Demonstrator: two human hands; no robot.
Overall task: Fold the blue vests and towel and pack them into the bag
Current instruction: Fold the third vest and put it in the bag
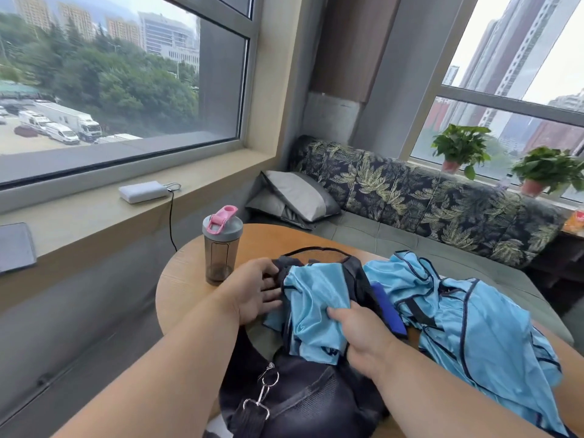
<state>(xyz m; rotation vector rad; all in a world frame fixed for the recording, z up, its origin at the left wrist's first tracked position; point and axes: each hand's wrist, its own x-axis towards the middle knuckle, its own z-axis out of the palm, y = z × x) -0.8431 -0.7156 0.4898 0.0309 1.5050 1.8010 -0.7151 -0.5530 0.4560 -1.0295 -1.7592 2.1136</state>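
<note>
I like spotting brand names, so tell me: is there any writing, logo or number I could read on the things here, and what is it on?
No text can be read.
Vest gripped by the right hand: a dark mark at its hem, too blurred to read.
Shaker bottle: no legible label.
Power bank: plain.
Bag: no visible logo.

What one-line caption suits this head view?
Right hand pushes a blue vest into the dark bag; left hand holds its rim.
</note>
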